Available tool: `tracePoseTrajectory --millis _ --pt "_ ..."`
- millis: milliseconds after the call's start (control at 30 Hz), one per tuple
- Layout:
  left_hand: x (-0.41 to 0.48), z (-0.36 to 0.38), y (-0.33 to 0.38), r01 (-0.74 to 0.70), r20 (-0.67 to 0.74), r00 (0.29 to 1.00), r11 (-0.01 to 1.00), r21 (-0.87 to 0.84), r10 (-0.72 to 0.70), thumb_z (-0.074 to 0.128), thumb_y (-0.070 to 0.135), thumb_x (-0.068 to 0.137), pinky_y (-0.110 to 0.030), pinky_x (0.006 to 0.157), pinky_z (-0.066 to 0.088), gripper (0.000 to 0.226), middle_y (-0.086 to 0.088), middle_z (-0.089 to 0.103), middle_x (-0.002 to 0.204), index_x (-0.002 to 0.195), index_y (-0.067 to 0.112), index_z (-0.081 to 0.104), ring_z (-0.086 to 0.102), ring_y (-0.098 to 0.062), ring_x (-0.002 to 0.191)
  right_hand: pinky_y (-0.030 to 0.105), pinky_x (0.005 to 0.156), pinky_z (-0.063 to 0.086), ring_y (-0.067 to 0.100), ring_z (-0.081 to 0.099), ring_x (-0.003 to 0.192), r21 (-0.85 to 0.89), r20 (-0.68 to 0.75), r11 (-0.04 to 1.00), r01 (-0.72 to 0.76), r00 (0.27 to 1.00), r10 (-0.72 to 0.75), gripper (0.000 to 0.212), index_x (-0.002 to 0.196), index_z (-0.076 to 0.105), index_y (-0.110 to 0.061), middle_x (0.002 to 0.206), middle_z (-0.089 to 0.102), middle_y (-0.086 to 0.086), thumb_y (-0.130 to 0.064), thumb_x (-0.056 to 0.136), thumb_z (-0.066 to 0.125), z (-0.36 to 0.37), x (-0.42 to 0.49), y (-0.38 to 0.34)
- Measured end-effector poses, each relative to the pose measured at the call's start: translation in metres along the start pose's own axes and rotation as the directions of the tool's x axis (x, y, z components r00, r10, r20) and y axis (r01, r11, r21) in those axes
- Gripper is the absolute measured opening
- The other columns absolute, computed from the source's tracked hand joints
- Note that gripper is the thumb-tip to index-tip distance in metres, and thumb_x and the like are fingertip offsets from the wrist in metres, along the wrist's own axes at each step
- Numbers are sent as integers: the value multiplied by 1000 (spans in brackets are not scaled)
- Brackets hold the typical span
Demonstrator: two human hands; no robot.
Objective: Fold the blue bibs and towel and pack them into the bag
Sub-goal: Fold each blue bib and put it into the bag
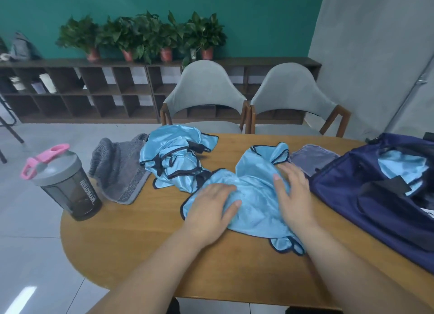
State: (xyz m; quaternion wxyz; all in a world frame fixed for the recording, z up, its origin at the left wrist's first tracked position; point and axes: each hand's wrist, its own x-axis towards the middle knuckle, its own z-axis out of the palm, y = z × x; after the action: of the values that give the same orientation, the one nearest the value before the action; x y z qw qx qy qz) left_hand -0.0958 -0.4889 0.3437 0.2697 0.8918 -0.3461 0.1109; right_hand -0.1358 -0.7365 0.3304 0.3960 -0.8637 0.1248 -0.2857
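Observation:
A light blue bib with dark trim lies spread and rumpled on the wooden table. My left hand rests flat on its left part, fingers straight. My right hand presses flat on its right part. More blue bibs lie crumpled in a pile behind. A grey towel lies bunched to the left of that pile. The navy bag stands open at the right, with a blue bib inside it.
A dark shaker bottle with a pink and grey lid stands near the table's left edge. A folded grey-purple cloth lies beside the bag. Two grey chairs stand behind the table.

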Motion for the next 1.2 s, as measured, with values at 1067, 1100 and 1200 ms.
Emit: tracePoseTrajectory --millis 1067,1100,1200 --pt "-9 -2 -53 326 -52 931 887 -326 -361 71 44 98 -26 56 42 11 5 55 60 108 39 68 52 -15 58 33 89 54 3 67 91 -51 402 997 50 915 -25 7 91 76 -36 91 74 -19 -38 96 73 2 -3 3" --pt "-9 -2 -53 328 -42 930 877 -351 -364 71 43 99 -23 55 40 9 7 49 58 106 38 69 47 -13 56 35 87 55 5 67 87 -41 410 999 26 912 -7 12 87 75 -34 87 74 -15 -41 97 73 2 -2 2" --pt "-8 -4 -52 333 -19 926 837 -435 -378 67 42 102 -25 64 44 6 7 44 55 105 37 68 43 -8 53 43 76 52 17 65 76 12 416 999 -41 909 32 32 77 72 -26 74 68 -2 -51 97 69 2 -3 -1"
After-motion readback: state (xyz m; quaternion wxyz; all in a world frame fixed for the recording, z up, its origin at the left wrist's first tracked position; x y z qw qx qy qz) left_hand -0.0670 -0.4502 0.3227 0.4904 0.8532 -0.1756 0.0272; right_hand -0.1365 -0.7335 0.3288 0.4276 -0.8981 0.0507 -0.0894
